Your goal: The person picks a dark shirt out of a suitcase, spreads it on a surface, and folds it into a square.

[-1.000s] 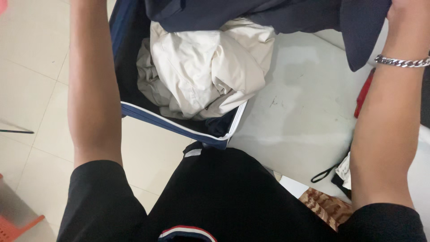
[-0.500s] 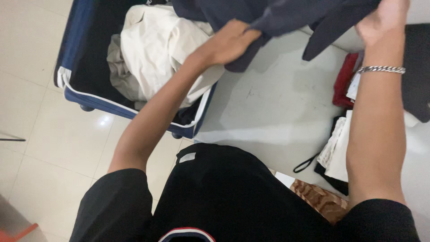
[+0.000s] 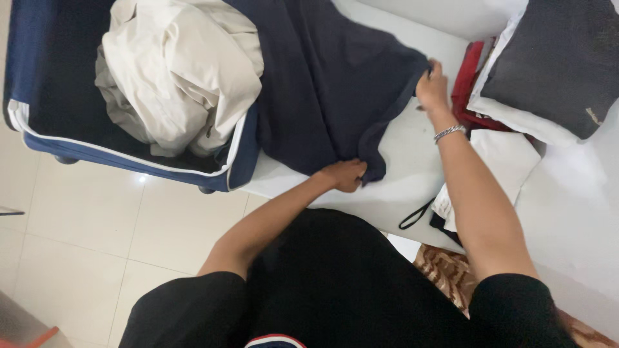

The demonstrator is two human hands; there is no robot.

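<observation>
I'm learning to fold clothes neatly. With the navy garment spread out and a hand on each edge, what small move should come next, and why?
Probably draw both hands outward to flatten it: the navy garment still drapes over the suitcase rim, the left hand pinching its near corner, the right hand its far edge.

The light was soft, even and fairly bright, with no single lamp to be made out. A small glint sat on the floor tile (image 3: 140,178) just below the blue suitcase (image 3: 129,158), perhaps the reflection of a ceiling light. Right of the suitcase, the navy garment (image 3: 329,90) kept little fold detail in its dark cloth, and its shadow on the white surface (image 3: 412,187) was faint. The cream clothes (image 3: 180,71) inside the suitcase were pale but not blown out. The left hand (image 3: 345,175) and right hand (image 3: 432,87) looked slightly soft, likely motion blur. The black shirt below the suitcase was nearly featureless. Straight edges bowed a little near the frame's corners.
</observation>
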